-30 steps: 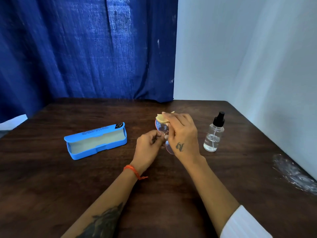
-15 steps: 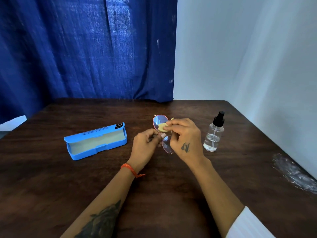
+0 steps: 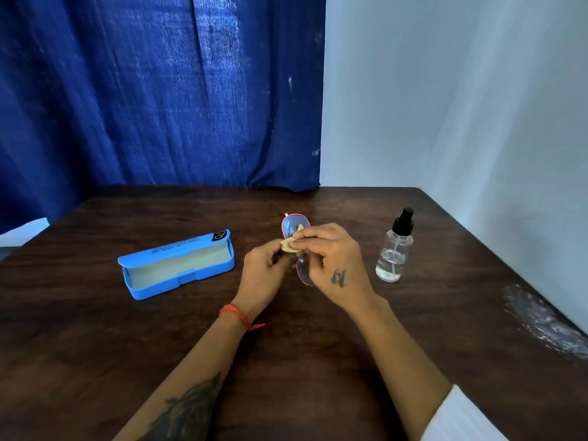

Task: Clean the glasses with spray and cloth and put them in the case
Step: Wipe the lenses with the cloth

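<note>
1. Your left hand [image 3: 264,268] pinches the pink-rimmed, blue-lensed glasses [image 3: 296,230] edge-on at table centre, steadying them.
2. Your right hand [image 3: 331,262] presses the small beige cloth [image 3: 289,245] against a lens.
3. The open blue plastic case [image 3: 176,265] waits at nine o'clock.

we see case [image 3: 178,265] bright blue, pale grey lining | glasses [image 3: 294,227] pink rim, bluish lenses | cloth [image 3: 289,244] pale yellow | spray bottle [image 3: 394,249] clear, black cap | table [image 3: 95,345] dark brown woodgrain | curtain [image 3: 159,90] deep blue | wristband [image 3: 235,315] orange
</note>
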### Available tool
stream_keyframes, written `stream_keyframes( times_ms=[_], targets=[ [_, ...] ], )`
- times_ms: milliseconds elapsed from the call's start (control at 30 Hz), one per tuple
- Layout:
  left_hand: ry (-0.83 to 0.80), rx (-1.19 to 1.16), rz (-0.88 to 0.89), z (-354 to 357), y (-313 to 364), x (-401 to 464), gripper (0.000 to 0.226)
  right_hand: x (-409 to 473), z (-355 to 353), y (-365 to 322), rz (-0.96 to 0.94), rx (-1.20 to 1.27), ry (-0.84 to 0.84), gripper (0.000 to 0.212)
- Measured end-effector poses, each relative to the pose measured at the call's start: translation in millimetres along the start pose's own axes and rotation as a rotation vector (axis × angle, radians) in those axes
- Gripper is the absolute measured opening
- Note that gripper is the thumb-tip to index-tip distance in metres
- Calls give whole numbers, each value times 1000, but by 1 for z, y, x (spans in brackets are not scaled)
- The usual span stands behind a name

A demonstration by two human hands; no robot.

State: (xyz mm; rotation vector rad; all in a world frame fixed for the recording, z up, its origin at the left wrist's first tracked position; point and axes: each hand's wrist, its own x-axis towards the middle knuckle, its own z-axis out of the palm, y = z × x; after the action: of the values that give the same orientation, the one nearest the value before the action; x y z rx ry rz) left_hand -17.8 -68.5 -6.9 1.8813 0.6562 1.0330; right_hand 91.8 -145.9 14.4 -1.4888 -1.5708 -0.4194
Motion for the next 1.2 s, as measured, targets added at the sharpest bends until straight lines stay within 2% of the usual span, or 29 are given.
stream_keyframes(
  times_ms=[100,200,267,333,500,633,700,867,1033,1200],
  targets=[
    [16,-136,-52,-2,2,2,8,6,-12,5,141,79,46,32],
    [59,-314,-129,-6,5,4,12,12,-33,9,418,254,124,27],
    [74,-453,-204,-8,4,6,16,10,-43,13,561,392,130,29],
    [69,-571,-261,-7,3,8,18,4,-44,17,623,505,90,36],
    [34,-814,-339,-8,3,10,17,-7,-25,7,485,426,-109,33],
    [64,-928,-415,-11,0,14,17,-14,-12,-1,133,122,-117,19],
    [74,-967,-445,-12,-2,15,17,-17,-9,0,30,-25,-140,15],
    [111,-1006,-463,-13,-1,15,18,-22,-5,5,-53,-172,-176,21],
    [167,-1048,-508,-18,-1,16,20,-22,-6,18,-22,-249,-226,23],
    [141,-1031,-538,-20,0,15,20,-23,-7,23,-16,-307,-269,26]
  ],
)
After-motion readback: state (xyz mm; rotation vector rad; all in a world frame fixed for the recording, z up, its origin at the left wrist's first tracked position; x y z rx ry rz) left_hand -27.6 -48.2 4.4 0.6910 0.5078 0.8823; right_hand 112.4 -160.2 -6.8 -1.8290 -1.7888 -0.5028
